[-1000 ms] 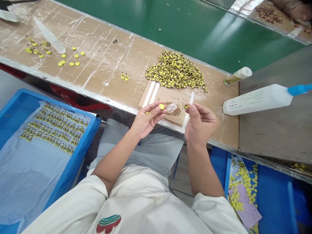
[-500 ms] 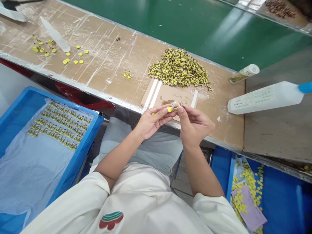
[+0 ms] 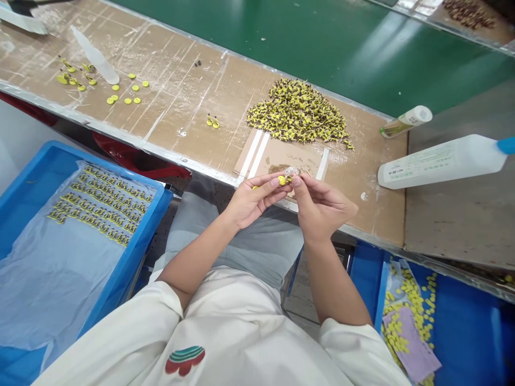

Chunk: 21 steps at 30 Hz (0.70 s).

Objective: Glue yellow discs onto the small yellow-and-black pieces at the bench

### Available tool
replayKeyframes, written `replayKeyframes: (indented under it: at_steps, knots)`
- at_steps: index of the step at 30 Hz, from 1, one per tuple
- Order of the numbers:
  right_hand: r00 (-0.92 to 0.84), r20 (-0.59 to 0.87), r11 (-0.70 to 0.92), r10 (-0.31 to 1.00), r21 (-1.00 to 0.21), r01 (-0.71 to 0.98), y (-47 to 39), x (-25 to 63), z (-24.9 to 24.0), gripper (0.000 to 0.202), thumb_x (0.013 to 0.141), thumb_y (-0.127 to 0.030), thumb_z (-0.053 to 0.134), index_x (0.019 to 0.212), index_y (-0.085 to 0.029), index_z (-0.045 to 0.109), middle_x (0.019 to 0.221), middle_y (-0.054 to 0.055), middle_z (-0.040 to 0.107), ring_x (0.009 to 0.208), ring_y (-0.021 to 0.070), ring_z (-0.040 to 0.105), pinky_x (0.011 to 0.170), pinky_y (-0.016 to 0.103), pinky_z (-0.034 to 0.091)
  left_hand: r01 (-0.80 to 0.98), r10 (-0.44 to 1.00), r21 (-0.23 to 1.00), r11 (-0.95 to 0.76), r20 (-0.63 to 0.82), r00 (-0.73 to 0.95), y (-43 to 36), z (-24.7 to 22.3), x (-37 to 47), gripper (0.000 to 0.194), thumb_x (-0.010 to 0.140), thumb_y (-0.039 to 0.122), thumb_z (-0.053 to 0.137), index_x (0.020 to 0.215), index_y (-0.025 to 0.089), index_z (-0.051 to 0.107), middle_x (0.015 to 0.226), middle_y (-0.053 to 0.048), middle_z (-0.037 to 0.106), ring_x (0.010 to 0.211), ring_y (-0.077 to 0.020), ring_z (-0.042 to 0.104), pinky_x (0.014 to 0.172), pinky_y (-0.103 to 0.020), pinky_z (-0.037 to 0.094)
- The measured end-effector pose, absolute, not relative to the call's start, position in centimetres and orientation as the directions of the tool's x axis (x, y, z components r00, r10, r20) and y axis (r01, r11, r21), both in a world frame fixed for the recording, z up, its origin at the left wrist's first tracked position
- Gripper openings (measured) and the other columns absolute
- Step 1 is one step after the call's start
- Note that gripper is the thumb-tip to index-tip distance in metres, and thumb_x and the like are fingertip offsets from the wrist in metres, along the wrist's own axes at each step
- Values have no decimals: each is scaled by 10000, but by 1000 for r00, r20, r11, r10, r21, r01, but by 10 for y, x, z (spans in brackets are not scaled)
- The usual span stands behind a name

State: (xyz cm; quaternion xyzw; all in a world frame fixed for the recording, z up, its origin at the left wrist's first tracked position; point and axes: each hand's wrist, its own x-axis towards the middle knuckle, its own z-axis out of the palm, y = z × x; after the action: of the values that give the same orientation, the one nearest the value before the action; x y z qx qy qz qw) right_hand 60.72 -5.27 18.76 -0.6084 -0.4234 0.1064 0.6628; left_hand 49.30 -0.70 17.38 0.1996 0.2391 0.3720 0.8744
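At the near edge of the workbench [image 3: 189, 128], my left hand [image 3: 251, 201] and right hand [image 3: 322, 206] meet fingertip to fingertip, both pinching one small yellow piece [image 3: 282, 180] between thumbs and forefingers; remaining fingers curl loosely.

Both hands, left [image 3: 249, 201] and right [image 3: 322, 206], meet at the near edge of the bench [image 3: 181, 118], over a cardboard pad [image 3: 281, 155]. Straight ahead, a heap of yellow parts [image 3: 298, 115] blocks the way. To the right lie a big white bottle [image 3: 438, 161] and a small bottle [image 3: 406, 120], with bare bench between them and the hands. Leftward the bench is open up to two stray parts [image 3: 212, 122]; farther left lie loose discs [image 3: 124, 94]. Below left, a blue tray [image 3: 24, 177] holds rows of parts.
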Motion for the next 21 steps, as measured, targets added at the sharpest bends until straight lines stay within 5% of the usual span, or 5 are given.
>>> replayKeyframes:
  at_steps: [21]
  knots:
    - [544,521,282,658,-840,463,-53,608,187,128,734,-250,774,848,-200,743,821,16,747,750,183,717,760,350,610,-559,744,518,647,-269,611,-9,173,491,194,763,194,732,951,152,751,956,-44,758,893,-132,717,904,-224,541]
